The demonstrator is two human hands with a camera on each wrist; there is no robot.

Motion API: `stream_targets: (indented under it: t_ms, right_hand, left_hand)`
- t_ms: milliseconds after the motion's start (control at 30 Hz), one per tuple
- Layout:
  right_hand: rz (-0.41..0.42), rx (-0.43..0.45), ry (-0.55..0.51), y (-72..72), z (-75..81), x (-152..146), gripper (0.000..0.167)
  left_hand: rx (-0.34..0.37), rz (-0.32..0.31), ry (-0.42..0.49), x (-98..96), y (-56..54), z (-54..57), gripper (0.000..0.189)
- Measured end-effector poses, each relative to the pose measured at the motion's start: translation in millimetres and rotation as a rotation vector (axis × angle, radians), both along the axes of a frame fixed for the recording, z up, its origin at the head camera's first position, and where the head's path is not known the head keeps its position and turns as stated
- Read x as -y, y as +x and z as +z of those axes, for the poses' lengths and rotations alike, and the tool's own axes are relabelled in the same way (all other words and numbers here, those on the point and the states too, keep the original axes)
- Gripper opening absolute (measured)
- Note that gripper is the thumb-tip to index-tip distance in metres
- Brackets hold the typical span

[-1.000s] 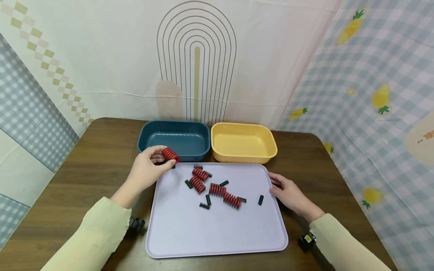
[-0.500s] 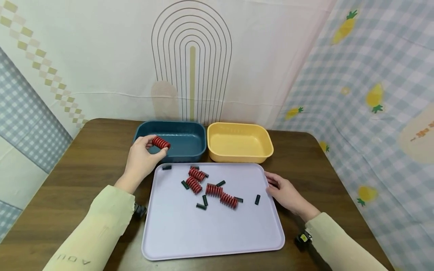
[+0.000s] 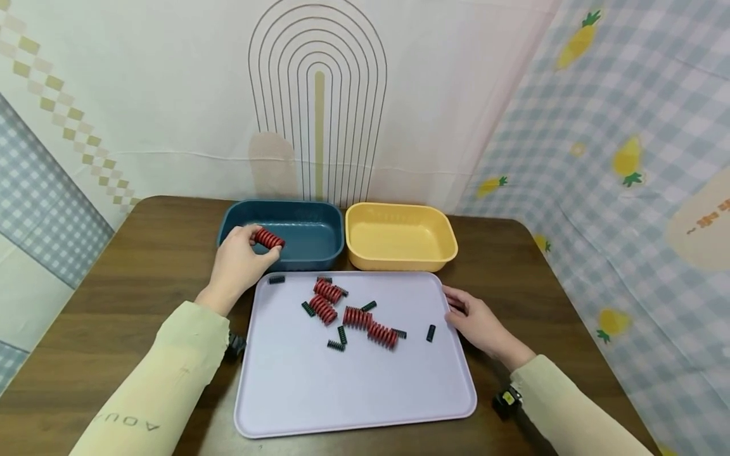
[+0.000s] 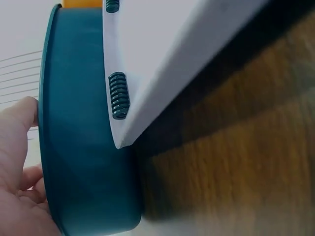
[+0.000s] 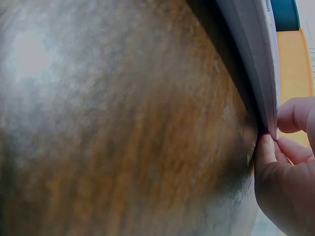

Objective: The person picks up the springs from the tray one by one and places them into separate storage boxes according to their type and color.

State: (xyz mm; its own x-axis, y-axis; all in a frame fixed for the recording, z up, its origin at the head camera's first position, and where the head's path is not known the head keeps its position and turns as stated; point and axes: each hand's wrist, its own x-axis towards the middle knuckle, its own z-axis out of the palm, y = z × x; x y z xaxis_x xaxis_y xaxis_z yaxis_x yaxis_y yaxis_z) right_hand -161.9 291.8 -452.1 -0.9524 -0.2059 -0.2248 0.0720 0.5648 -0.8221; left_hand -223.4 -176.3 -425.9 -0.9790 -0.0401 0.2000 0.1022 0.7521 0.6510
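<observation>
My left hand [image 3: 236,263] pinches a thick red coil spring [image 3: 269,239] between thumb and fingers, over the front left of the dark blue bin [image 3: 310,265]. In the left wrist view the bin wall hides the spring. My right hand [image 3: 479,321] grips the right edge of the lilac tray [image 3: 348,392], and the right wrist view has its thumb and fingers [image 5: 295,114] around the rim. On the tray lie several red springs [image 3: 357,318] and several small dark green springs [image 3: 336,346]. One dark spring [image 4: 119,95] sits at the tray's far left corner.
A yellow bin [image 3: 399,261] stands right beside the blue one, both behind the tray on a brown wooden table [image 3: 142,285]. A patterned cloth [image 3: 188,95] hangs behind the table and along its sides.
My left hand has carried the red spring from over the tray's far left corner up and away to over the blue bin. The right hand stays at the tray's edge.
</observation>
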Motion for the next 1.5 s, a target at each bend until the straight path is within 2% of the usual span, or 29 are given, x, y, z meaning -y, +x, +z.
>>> stream_targets:
  t_ms: [567,867,1033,1267,1500]
  right_hand:
    - [-0.014,-0.004,0.027,-2.4,-0.8,1,0.055]
    - [-0.02,0.008,0.01,-1.5,0.4,3,0.055]
    - [-0.021,0.002,0.005,-2.4,-2.1,3,0.055]
    - [-0.024,-0.002,-0.005,-3.1,-3.4,3,0.054]
    - [-0.014,0.0,0.006,-2.0,-3.8,-1,0.055]
  left_hand:
    - [0.041,-0.007,-0.045,0.6,-0.7,3.3,0.054]
    - [0.113,-0.03,-0.081,3.0,-0.8,7.0,0.052]
    - [0.142,-0.05,-0.064,3.2,-0.9,10.4,0.051]
    - [0.143,-0.102,-0.002,3.4,1.3,10.7,0.054]
    - [0.066,-0.211,0.026,-2.2,14.1,17.9,0.063]
